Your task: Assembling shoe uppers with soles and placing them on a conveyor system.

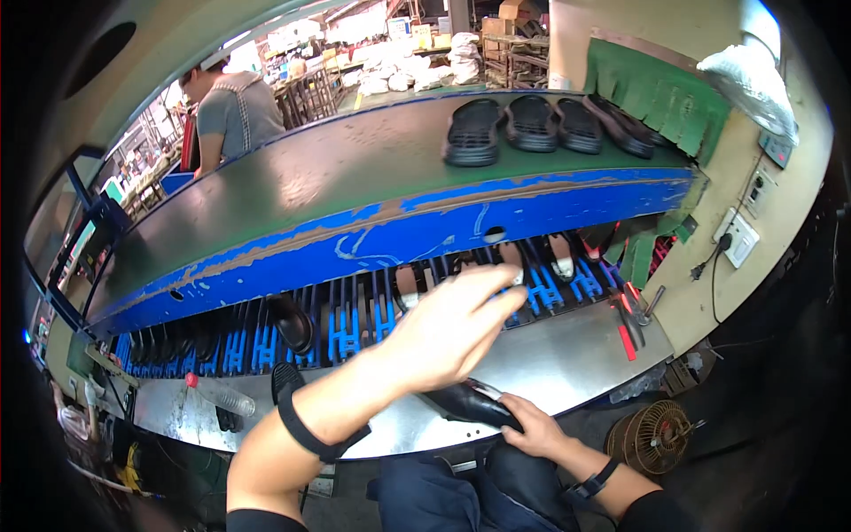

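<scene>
Black shoe (472, 407), blue beam (576, 204)

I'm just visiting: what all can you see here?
Worktop: one, silver, before the person
Held shoe: one, black, over the worktop
Loose sole: one, black, worktop's left
Bottle: one, clear, red-capped, worktop's left
Racks: many, blue, behind the worktop
Racked shoes: several, mostly dark, on the racks
Shelf: one, dark green with blue front, above the racks
Soles: at least four, black, shelf's right end
Socket: one, white, far right
Fan: one, brown, lower right
Sacks: several, white, background
Co-worker: one, grey top, beyond the shelf
Left hand: one, bare, blurred, near the held shoe
Right hand: one, bare, gripping the held shoe
</scene>
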{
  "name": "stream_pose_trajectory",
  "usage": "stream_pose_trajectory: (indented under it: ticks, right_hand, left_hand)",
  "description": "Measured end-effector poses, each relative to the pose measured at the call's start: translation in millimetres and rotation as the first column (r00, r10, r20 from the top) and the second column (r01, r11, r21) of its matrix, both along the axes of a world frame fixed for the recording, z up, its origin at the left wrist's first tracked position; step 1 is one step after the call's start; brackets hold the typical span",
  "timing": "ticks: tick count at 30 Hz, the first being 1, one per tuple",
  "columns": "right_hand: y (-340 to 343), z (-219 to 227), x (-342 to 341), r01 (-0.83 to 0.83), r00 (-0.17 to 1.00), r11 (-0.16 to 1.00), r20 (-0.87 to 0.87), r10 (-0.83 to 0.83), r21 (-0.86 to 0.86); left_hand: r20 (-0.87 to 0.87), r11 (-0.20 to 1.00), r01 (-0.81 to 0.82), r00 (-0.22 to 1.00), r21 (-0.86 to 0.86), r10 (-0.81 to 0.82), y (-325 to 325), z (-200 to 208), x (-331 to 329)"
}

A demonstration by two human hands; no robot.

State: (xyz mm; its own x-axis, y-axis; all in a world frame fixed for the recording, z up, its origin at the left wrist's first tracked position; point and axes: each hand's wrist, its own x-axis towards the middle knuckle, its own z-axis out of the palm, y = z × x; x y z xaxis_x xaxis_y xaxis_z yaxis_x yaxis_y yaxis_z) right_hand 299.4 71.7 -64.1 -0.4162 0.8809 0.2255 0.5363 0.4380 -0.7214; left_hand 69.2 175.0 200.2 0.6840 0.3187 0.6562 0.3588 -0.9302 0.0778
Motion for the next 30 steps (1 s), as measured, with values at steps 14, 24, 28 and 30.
stream_pose_trajectory:
  ticks: [14, 24, 28, 30]
  right_hand:
    - [-4.5, -12.2, -14.7, 0.07, 0.99, 0.983, -0.133, -0.048, 0.169]
    - [21.5, -27.6, -8.0, 0.071, 0.997, 0.997, 0.006, -0.071, 0.036]
    - [15.6, 90.0, -27.0, 0.073, 0.989, 0.911, 0.087, -0.118, 0.406]
    - [-0.9, 143.7, -43.3, 0.164, 0.984, 0.787, -0.149, -0.093, 0.594]
  left_hand:
    - [-0.075, 0.922, -0.387, 0.919, 0.033, 0.388, 188.5, 81.4, 170.0]
    - [-0.576, 0.95, -0.1, 0.812, -0.296, -0.094, -182.8, 58.9, 56.2]
    - [-0.375, 0.801, -0.294, 0.922, -0.521, 0.095, -337.0, -149.4, 11.9]
    - [-0.301, 0.608, -0.412, 0.911, -0.678, 0.282, -364.2, -199.1, 3.2]
